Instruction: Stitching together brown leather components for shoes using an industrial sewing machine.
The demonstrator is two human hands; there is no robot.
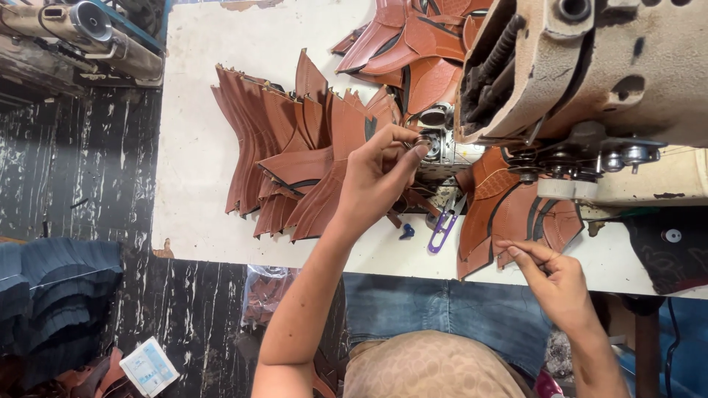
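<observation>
My left hand [380, 177] reaches over the white table [195, 147] and pinches a small round metal bobbin [424, 142] between thumb and fingertips, right at the needle area of the beige sewing machine [590, 66]. My right hand [552, 276] hovers at the table's near edge with thumb and forefinger pressed together, just below brown leather pieces [501, 214] lying under the machine head. Whatever those fingers pinch is too thin to see. A fanned stack of brown leather pieces [280, 147] lies left of my left hand.
Purple thread snips [442, 225] and a small blue bit [407, 231] lie between my hands. More leather pieces [413, 44] are piled at the back. On the dark floor to the left sit dark blue stacked pieces [59, 295], a plastic bag [265, 291] and a small white box [147, 366].
</observation>
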